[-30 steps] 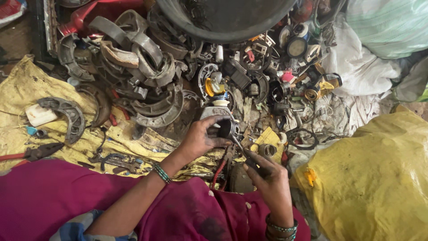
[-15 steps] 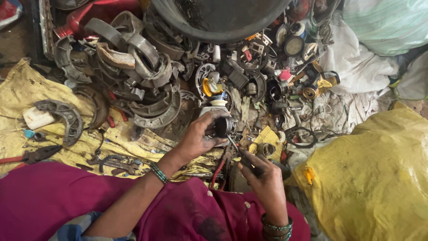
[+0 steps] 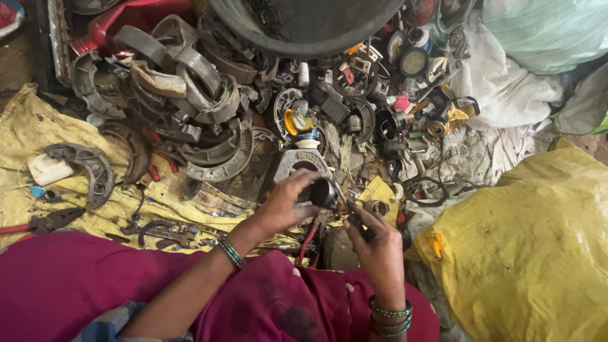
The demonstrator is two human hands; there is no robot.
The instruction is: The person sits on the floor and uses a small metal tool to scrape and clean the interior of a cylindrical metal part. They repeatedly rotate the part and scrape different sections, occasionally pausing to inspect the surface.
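Small black round metal part (image 3: 323, 192), below the large dark tub (image 3: 304, 28): clasped in left hand (image 3: 285, 202); right hand (image 3: 373, 244) grips thin tool (image 3: 345, 206) touching it.

Curved metal shoes (image 3: 190, 120) left of scrap pile (image 3: 380, 107); big sack (image 3: 525, 253) right; basin (image 3: 304, 25) behind.

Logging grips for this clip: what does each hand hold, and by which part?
Left hand grips a small dark round part around its body. Right hand holds a thin tool by its handle, tip at the part.
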